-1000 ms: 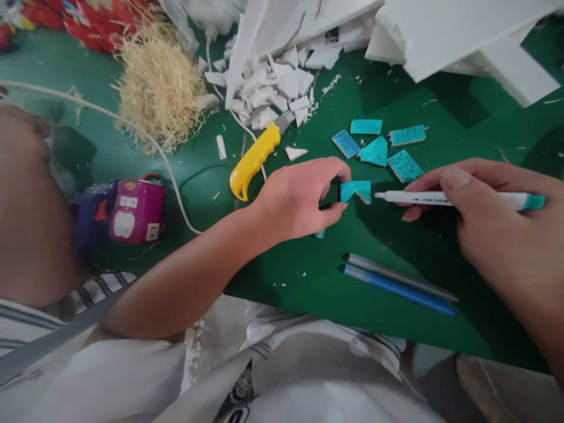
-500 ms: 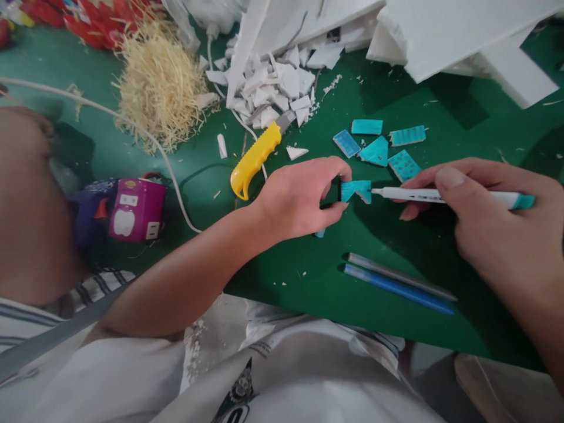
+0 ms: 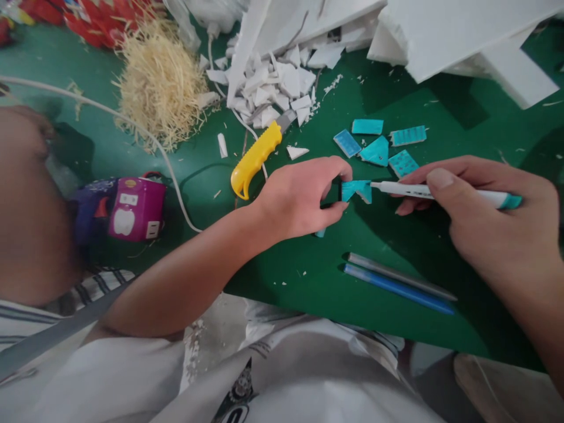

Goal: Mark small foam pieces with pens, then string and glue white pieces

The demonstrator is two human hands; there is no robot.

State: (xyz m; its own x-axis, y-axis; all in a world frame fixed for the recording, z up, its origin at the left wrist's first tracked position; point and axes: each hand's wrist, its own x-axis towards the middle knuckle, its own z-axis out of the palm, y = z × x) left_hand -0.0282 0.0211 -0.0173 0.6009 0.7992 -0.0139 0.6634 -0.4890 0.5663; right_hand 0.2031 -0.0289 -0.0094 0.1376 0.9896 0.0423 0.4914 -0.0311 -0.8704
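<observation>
Between the thumb and fingers of my left hand (image 3: 304, 197) is a small turquoise foam piece (image 3: 356, 190) with a notched right end. My right hand (image 3: 476, 205) grips a white marker (image 3: 458, 194) with a teal end, its tip at the piece's right edge. Above lie more coloured pieces: a triangular one (image 3: 375, 151), a plain rectangle (image 3: 367, 126), a blue one (image 3: 347, 143), a striped one (image 3: 408, 136) and a dotted one (image 3: 403, 163). Another bit of turquoise (image 3: 320, 233) shows partly under my left hand.
A yellow-handled cutter (image 3: 256, 160) lies left of my hand, its blade by broken white foam (image 3: 282, 82). Wood shavings (image 3: 161, 88), a cable (image 3: 154, 141) and a purple box (image 3: 137, 210) are further left, near another person's arm (image 3: 35, 205). Two pens (image 3: 399, 288) lie near the table edge. Foam boards (image 3: 467, 35) stand behind.
My right hand and the marker have shifted slightly left, bringing the tip up to the foam piece's edge. My left hand stays in place.
</observation>
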